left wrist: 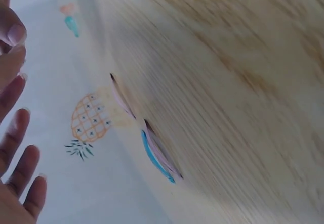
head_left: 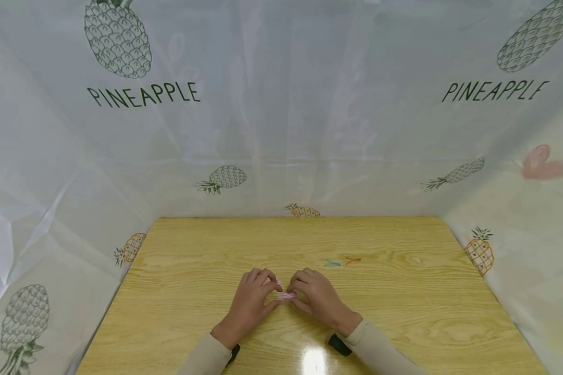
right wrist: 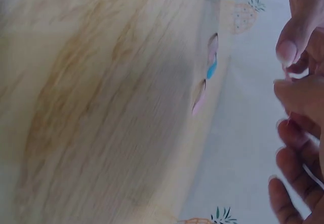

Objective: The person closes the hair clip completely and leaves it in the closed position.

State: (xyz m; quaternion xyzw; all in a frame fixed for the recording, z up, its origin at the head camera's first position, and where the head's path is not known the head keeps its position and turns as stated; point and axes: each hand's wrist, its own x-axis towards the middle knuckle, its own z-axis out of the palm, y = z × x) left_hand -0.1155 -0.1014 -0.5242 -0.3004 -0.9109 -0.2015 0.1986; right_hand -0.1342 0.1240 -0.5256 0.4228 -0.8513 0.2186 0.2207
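Note:
Both hands are close together over the wooden table in the head view. My left hand (head_left: pixel 249 300) and my right hand (head_left: pixel 318 298) pinch a small pink strand (head_left: pixel 288 295) between thumbs and fingers. Another pink piece (head_left: pixel 272 282) shows by the left fingers. At the edge of the right wrist view, a thin bit of pink (right wrist: pixel 286 73) shows between two thumb tips; the rest is hidden by the fingers. The left wrist view shows fingers (left wrist: pixel 19 155) at its left edge, some spread apart.
A blue strand (head_left: pixel 332 263) and an orange strand (head_left: pixel 353 260) lie on the table (head_left: pixel 394 312) beyond my right hand. Pink strands (left wrist: pixel 123 98) and a blue one (left wrist: pixel 154 158) appear in the left wrist view. A pineapple-printed sheet (head_left: pixel 291 104) surrounds the table's back and sides.

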